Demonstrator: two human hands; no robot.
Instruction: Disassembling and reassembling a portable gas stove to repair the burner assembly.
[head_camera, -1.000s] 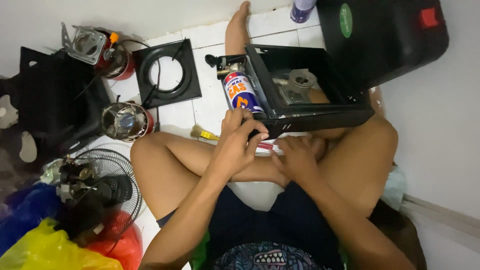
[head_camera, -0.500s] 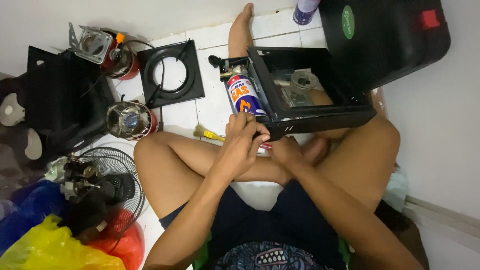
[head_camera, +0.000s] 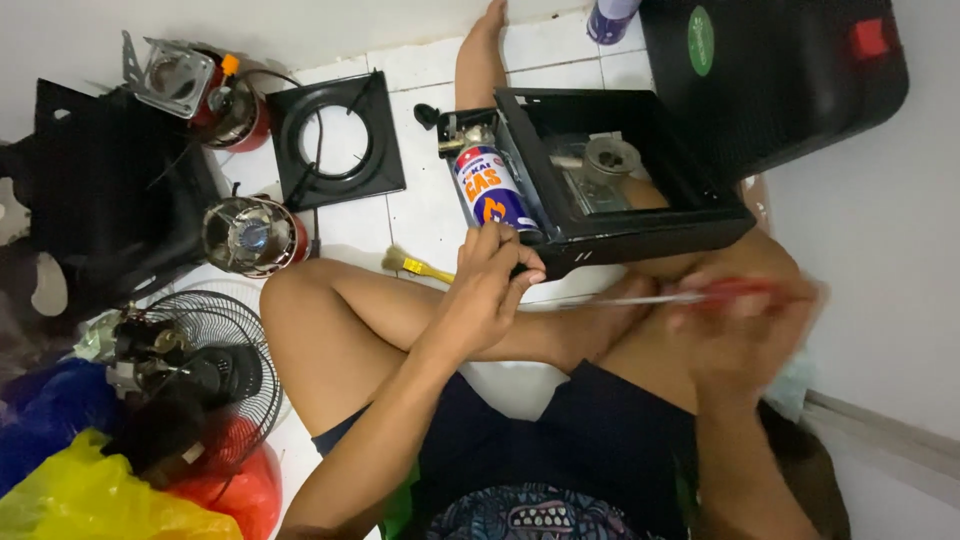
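Note:
I sit cross-legged on a white tiled floor. A black portable gas stove body (head_camera: 640, 225) rests tilted on my legs, its inside and burner showing. A blue, red and white gas canister (head_camera: 490, 188) lies in its side bay. My left hand (head_camera: 490, 290) touches the stove's front corner just below the canister. My right hand (head_camera: 745, 320), blurred by motion, grips a red-handled screwdriver (head_camera: 690, 295) whose shaft points left, below the stove's front edge.
A black stove lid (head_camera: 770, 70) stands open at top right. A black square pan support (head_camera: 335, 140), two red-based burners (head_camera: 255, 235), a yellow-handled brush (head_camera: 415, 265), a small fan (head_camera: 195, 365) and coloured bags (head_camera: 80, 490) lie to the left. A white wall is at the right.
My right hand has pulled away from the stove's front to the right, carrying the screwdriver. My left hand stays at the stove's corner by the canister.

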